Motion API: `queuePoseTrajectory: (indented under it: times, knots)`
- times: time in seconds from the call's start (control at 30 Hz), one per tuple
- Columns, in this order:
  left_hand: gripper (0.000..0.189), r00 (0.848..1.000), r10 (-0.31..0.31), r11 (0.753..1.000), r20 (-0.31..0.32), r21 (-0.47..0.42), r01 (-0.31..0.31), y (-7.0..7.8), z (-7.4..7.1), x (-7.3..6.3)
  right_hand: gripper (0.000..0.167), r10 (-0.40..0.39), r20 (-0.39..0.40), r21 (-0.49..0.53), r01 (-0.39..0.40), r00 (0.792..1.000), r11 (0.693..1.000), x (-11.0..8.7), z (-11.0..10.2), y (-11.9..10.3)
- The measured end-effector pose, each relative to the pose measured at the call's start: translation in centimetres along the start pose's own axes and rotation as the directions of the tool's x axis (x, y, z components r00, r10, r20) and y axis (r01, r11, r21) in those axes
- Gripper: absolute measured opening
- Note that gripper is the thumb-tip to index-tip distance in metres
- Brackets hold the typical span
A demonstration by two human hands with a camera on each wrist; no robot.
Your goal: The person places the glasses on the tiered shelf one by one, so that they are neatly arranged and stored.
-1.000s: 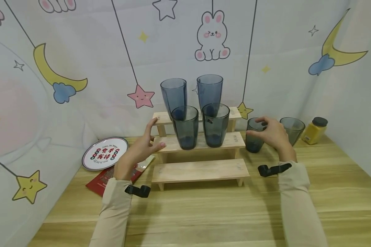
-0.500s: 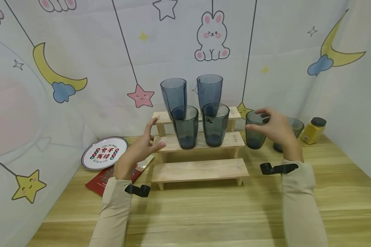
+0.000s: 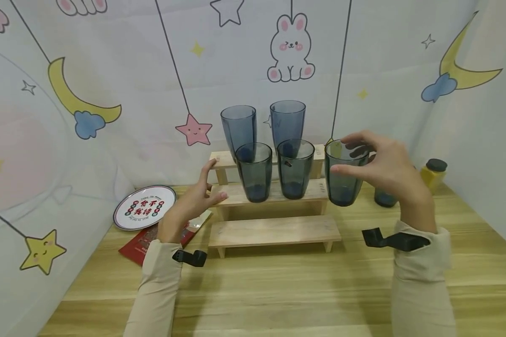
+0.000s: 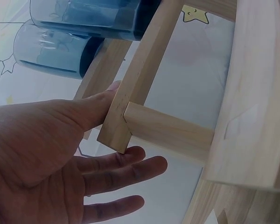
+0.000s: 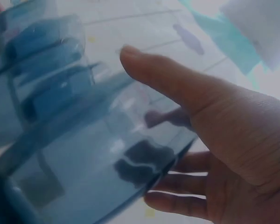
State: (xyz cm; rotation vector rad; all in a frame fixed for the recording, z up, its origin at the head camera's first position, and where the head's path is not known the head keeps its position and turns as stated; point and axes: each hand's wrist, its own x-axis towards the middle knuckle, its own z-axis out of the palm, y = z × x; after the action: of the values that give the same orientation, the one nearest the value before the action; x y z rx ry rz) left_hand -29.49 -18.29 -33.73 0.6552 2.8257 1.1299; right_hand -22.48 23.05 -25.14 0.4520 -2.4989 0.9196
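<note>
In the head view, my right hand point(image 3: 390, 166) grips a smoky grey-blue drinking glass point(image 3: 345, 185) near its rim, thumb on the near side and fingers on the far side. The glass is upright by the right end of the middle tier of a wooden three-tier stand point(image 3: 274, 231). My left hand point(image 3: 194, 199) touches the stand's left end. Its thumb lies on a board and its other fingers point(image 4: 126, 175) stretch out, fairly straight. Two glasses point(image 3: 254, 173) stand on the middle tier, and two bluer glasses point(image 3: 287, 121) on the top tier.
Another dark glass point(image 3: 384, 197) stands behind my right hand, mostly hidden. Beyond it is a yellow jar with a black lid point(image 3: 434, 173). At left lie a printed plate point(image 3: 145, 208) and a red packet point(image 3: 139, 243). A patterned cloth point(image 3: 152, 93) hangs behind.
My right hand has taken hold of the glass at right, lifted it off the table and brought it nearer, beside the middle tier. The left hand has stayed at the stand.
</note>
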Motion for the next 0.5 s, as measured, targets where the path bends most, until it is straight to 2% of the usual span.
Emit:
queuePoseTrajectory:
  times: [0.1,0.17,0.37,0.5]
  knots:
    - [0.089,1.000,0.004,1.000,0.004,0.000,-0.004,0.0,0.0,0.0,0.056,-0.127,0.072,0.012,0.126,0.989,0.992,-0.3,0.1,-1.0]
    - [0.089,1.000,0.004,1.000,0.004,0.006,-0.004,-0.1,0.0,-0.1,0.059,-0.205,0.145,0.038,0.202,0.968,0.979,-0.4,0.5,-1.6]
    - [0.089,1.000,0.005,1.000,0.005,0.005,-0.005,-0.2,0.1,-0.3,0.071,-0.349,0.364,0.112,0.331,0.864,0.937,-0.2,2.4,-3.9]
    - [0.089,1.000,0.013,1.000,0.005,0.003,-0.013,0.1,0.0,-0.2,0.073,-0.367,0.456,0.131,0.347,0.811,0.929,-0.2,3.8,-5.5]
